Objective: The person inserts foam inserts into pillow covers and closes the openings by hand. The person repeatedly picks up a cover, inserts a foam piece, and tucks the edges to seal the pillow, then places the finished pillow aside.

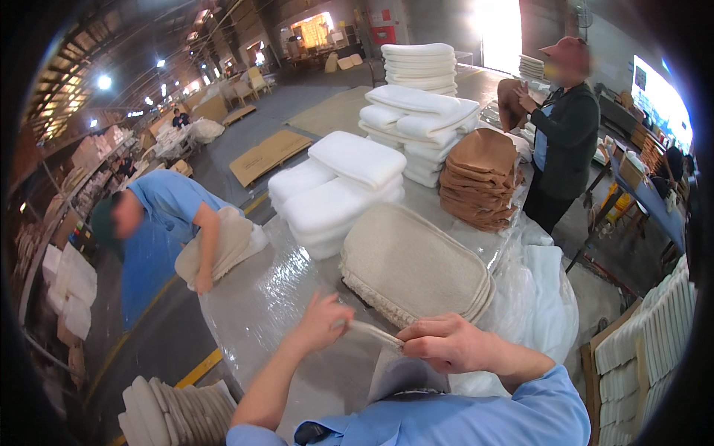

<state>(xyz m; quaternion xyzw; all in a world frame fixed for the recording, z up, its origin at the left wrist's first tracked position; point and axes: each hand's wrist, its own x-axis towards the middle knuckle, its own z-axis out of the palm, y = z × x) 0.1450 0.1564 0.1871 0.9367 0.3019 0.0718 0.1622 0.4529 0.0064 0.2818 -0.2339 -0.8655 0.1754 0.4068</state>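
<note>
My left hand (pixel 320 321) and my right hand (pixel 446 343) both grip the near edge of a beige fabric cushion cover (pixel 375 334), stretched between them just above the table. My left hand pinches its left end, and my right hand closes on its right end. Right behind my hands lies a stack of beige cushion covers (pixel 413 264) on the plastic-wrapped table (pixel 260 297).
White foam pads (pixel 335 189) are piled at the table's middle, more white pads (pixel 420 111) behind, and brown covers (pixel 480 178) to the right. A person in blue (pixel 175 208) leans over a cushion at left. Another person (pixel 565 126) stands at right. Foam stacks (pixel 175 412) sit by the floor.
</note>
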